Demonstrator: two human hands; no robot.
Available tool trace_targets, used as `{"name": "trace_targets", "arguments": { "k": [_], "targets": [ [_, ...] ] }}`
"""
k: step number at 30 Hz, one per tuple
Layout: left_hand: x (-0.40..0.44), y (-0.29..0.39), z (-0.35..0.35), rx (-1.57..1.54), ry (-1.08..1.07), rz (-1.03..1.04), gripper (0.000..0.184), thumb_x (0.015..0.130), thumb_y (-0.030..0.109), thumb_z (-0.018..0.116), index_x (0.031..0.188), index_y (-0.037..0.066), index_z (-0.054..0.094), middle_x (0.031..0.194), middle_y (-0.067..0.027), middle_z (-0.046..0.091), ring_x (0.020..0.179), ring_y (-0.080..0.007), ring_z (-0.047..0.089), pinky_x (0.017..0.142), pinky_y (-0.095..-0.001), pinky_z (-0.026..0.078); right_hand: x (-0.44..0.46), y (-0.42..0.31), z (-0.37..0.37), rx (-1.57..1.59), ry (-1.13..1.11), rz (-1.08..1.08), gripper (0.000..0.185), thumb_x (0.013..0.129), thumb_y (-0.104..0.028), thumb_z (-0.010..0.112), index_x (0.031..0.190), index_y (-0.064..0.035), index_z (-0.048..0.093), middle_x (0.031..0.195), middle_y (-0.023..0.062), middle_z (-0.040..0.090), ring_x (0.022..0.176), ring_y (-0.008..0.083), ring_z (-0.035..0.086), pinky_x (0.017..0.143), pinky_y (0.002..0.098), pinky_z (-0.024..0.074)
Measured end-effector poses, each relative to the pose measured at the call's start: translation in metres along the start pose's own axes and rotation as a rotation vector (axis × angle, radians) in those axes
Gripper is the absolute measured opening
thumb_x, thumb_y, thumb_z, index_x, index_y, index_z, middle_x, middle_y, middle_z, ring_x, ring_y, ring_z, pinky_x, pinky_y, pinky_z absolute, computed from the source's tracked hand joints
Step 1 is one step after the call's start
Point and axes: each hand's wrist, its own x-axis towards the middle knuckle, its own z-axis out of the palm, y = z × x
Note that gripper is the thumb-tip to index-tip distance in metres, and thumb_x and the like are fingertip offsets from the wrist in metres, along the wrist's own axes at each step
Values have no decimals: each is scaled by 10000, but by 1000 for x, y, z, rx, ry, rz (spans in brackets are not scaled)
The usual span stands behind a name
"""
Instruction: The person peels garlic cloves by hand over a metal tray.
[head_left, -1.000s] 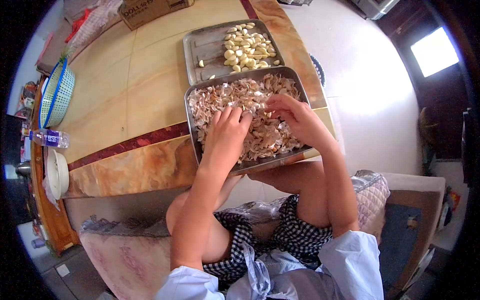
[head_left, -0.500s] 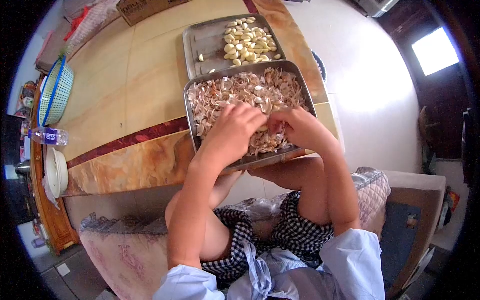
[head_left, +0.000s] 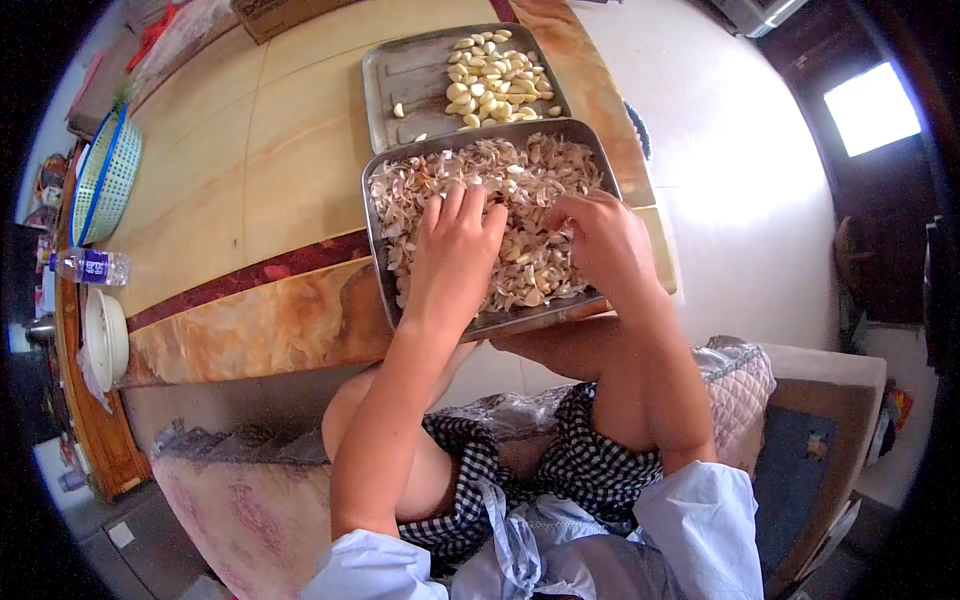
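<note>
Left hand (head_left: 456, 243) loosely spread and right hand (head_left: 606, 238) curled — whether either grips anything I can't tell — I read this as sifting garlic skins (head_left: 530, 270) in the near tray (head_left: 485, 322) by the near right corner of the table (head_left: 300, 170), the next move calling for a light pinch.

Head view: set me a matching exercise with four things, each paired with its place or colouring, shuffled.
Things
1. Peeled cloves
2. Garlic skins
3. Basket
4. Bottle

Places and colours
A. Pale green, edged in blue
B. In the nearer tray
C. Clear and purple
D. In the farther tray

Right pairs: 1-D, 2-B, 3-A, 4-C.
</note>
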Motion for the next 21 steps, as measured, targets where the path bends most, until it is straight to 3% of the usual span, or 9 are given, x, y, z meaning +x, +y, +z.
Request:
{"name": "trace_targets", "arguments": {
  "k": [2,5,8,10,14,17,19,20,21],
  "targets": [
    [1,2,1,-13,16,-18,163,704,11,520,857,28,572,956,-92,515,982,-221,457,851,-329,361,0,-3,-1,60,-81,-41,155,626,-1,504,742,-64,584,739,157,574,738,317,567,650,399,453],
    [-3,3,6,-164,-15,158,156,700,9,522,849,26,566,943,-91,512,974,-225,455,844,-335,360,-3,-2,2,169,-156,-148,128,617,-13,518,711,-62,590,730,159,571,730,312,566,639,399,452],
    [-9,6,5,-230,-95,81,158,694,10,518,845,25,560,934,-92,510,974,-226,451,845,-340,356,-5,-1,0,0,-134,-85,129,619,-26,524,715,-68,599,724,154,573,722,314,567,638,396,453],
    [-8,2,5,-71,-76,37,172,689,6,516,855,27,558,935,-96,509,981,-227,446,851,-342,350,-3,0,-6,-53,-189,-8,125,631,-32,524,717,-72,606,704,153,576,717,311,571,646,392,455],
    [-8,-3,6,-71,-71,2,182,686,-7,510,857,34,558,937,-94,515,975,-231,451,844,-338,350,-2,-3,-9,-37,-211,50,112,644,-29,522,711,-69,603,685,151,578,715,307,574,653,390,457],
    [-7,-7,6,-77,-76,-8,210,686,-19,501,882,31,558,941,-94,522,979,-232,454,828,-335,354,-3,-3,-10,16,-275,86,131,661,18,471,721,-39,572,756,144,552,762,316,537,670,387,423],
    [-7,-14,5,-77,-1,-48,177,708,19,549,883,43,546,890,-76,534,903,-234,484,796,-346,356,-3,-3,-10,20,-287,121,139,645,40,468,715,-33,564,758,134,554,771,312,534,677,384,422],
    [-6,-16,3,-90,33,-61,126,737,39,540,864,40,537,886,-83,535,905,-235,487,803,-350,359,-3,0,-8,24,-290,123,139,645,40,468,715,-33,564,758,134,554,771,312,534,677,384,422],
    [-6,-18,2,-89,30,-61,126,737,39,540,864,40,537,886,-83,535,905,-235,487,803,-350,359,-3,5,-5,94,-231,-57,154,633,56,466,716,-30,563,748,130,555,772,310,534,685,381,423]
  ]
}}
